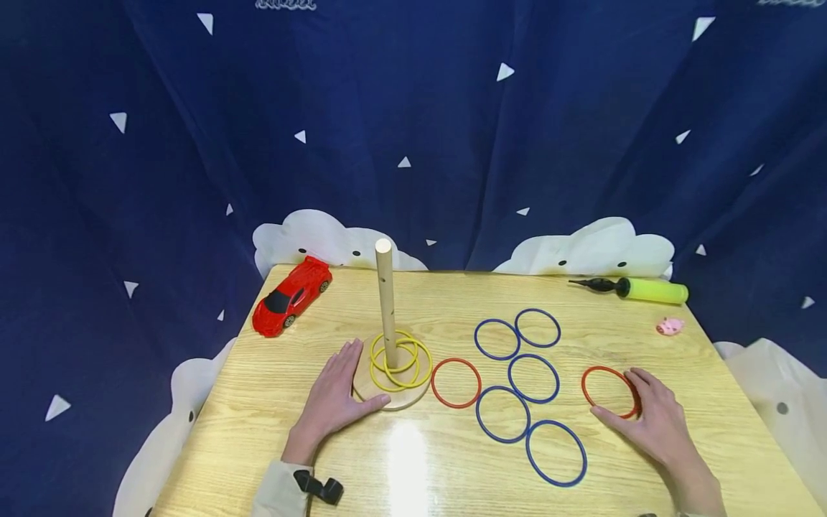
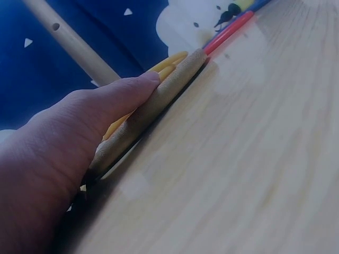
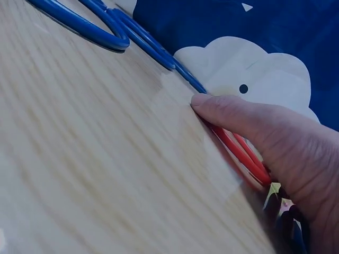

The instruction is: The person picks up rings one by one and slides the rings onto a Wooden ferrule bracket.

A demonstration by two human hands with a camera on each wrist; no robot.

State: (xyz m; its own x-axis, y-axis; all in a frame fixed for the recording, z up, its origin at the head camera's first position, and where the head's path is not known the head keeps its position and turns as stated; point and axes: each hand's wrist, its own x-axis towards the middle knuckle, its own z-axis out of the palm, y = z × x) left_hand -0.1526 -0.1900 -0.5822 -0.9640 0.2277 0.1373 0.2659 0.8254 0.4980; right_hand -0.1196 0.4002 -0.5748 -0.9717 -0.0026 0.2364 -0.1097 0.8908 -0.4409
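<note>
A wooden ring-toss stand with an upright peg (image 1: 387,309) and a round base (image 1: 365,386) is on the table. Several yellow rings (image 1: 423,352) lie around the foot of the peg. My left hand (image 1: 336,391) rests against the base's left side, fingers straight, its thumb (image 2: 127,95) on the near rim. At the right, my right hand (image 1: 659,416) holds a red ring (image 1: 585,388) by its near right side, with the thumb (image 3: 228,111) low by the tabletop. Its fingertips are hidden in the right wrist view. Another red ring (image 1: 434,391) lies beside the base.
Several blue rings (image 1: 528,420) lie between the stand and my right hand. A red toy car (image 1: 293,296) stands at the back left. A yellow-green hand pump (image 1: 655,290) and a small pink pig (image 1: 670,326) are at the back right. Behind the table hangs a dark blue curtain (image 1: 413,108).
</note>
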